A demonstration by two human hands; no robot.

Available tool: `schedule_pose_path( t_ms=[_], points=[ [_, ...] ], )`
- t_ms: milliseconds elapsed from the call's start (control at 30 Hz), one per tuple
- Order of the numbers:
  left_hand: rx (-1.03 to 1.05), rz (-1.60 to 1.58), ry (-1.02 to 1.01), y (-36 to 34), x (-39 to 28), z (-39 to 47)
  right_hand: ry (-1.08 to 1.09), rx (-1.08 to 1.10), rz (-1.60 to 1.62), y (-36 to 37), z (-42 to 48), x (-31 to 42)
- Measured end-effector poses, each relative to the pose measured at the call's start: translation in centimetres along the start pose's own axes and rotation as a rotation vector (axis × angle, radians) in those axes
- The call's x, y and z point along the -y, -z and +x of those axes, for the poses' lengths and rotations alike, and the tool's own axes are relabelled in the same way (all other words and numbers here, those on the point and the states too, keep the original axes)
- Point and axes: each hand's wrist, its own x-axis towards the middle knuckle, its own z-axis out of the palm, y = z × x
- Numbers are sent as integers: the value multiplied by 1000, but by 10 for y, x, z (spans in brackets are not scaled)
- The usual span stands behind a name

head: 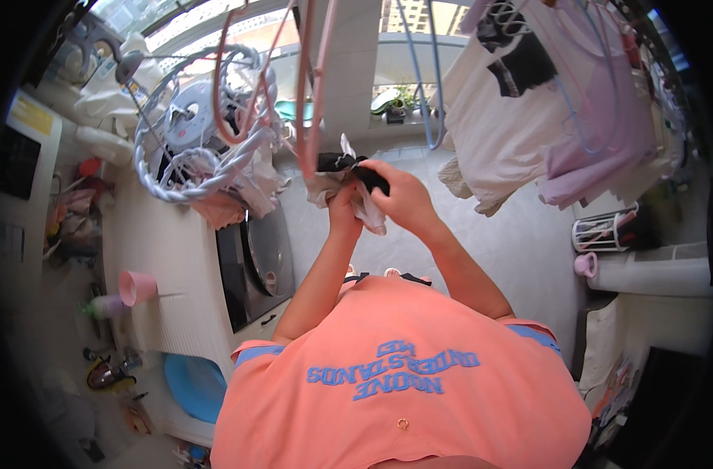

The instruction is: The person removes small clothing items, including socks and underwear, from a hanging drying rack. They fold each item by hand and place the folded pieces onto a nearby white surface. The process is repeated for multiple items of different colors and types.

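Observation:
My left hand (pixel 346 212) grips a small pale cloth (pixel 324 186), bunched up in front of my chest. A small black cloth (pixel 338 162) is pinched in my right hand (pixel 404 193), close against the pale one. Whether the two cloths are separate garments or one, I cannot tell. Just above my hands hang pink clothes hangers (pixel 307 117). Left of them is a round grey-blue drying rack (pixel 207 193) with clips, and small laundry pieces (pixel 257 182) dangle from it.
Blue hangers (pixel 431 105) hang ahead. White (pixel 503 135) and purple garments (pixel 608 129) hang at right. A front-loading washer (pixel 268 252) stands under the left counter (pixel 163 234), which carries a pink cup (pixel 138 287). A blue basin (pixel 195 387) sits in the sink. Potted plants (pixel 400 104) line the window.

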Motion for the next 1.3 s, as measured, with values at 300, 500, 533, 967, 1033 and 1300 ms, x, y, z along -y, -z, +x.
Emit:
schedule_pose_path(
  t_ms=[300, 500, 533, 967, 1033, 1300],
  points=[
    [76, 128, 286, -13, 17, -10, -74, 151, -173, 5, -22, -42],
    [15, 57, 459, -41, 16, -9, -197, 602, 728, 63, -21, -85],
    [14, 34, 491, -54, 10, -10, -196, 394, 786, 79, -15, -102],
    [19, -45, 564, -51, 15, -28, 138, -781, 949, 207, 146, -57],
    [-4, -45, 564, -60, 12, -34, 252, -815, 777, 202, 157, -59],
    [76, 9, 507, -61, -3, -41, 423, -1068, 468, 189, 169, -87]
  ],
)
